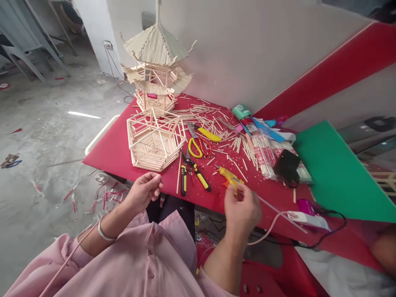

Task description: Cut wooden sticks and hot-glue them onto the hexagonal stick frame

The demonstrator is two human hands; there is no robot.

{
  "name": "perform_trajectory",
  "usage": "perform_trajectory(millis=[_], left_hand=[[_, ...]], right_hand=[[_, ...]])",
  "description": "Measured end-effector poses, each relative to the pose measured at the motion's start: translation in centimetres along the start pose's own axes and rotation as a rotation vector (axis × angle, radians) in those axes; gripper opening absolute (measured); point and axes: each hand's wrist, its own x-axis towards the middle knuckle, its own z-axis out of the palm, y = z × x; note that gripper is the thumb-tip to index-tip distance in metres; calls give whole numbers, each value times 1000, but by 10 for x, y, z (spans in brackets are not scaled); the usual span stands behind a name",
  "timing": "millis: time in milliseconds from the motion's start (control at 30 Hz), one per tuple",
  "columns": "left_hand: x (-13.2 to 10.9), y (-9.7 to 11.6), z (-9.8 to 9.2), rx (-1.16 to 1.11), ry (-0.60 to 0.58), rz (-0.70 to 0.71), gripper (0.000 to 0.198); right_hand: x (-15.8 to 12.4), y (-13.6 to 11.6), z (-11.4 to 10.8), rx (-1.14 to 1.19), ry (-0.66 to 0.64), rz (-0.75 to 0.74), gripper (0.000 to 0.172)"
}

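Observation:
My left hand (144, 190) hovers at the near edge of the red table (111, 152), fingers curled in a pinch on something too small to make out. It is just below the hexagonal stick tray (154, 141). My right hand (241, 209) is closed around the handle of the yellow glue gun (229, 176), whose nozzle points left over the table. A clear glue stick (278, 214) juts from its back. Behind the tray stands a tall stick pagoda (157, 70).
Black-and-yellow pliers (193, 173), yellow scissors (199, 142) and scattered sticks (213, 119) lie mid-table. Packets of sticks (266, 150), a black object (287, 166), a green board (337, 173) and a power strip (309, 218) with cable lie to the right. Grey floor with litter lies left.

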Motion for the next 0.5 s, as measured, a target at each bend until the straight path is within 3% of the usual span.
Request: perform_trajectory(millis=[133,267,333,400,500], left_hand=[[2,2,-1,-7,26,-7,33],[2,8,-4,-39,44,-24,30],[3,10,-6,-59,61,-29,29],[5,11,-9,-74,72,-37,28],[9,11,-14,-84,64,-37,25]], right_hand=[[19,32,7,-228,-220,268,44],[28,44,19,-271,-389,392,44],[29,51,25,-196,-366,398,37],[27,58,28,-8,-232,404,32],[15,57,27,419,-38,433,44]])
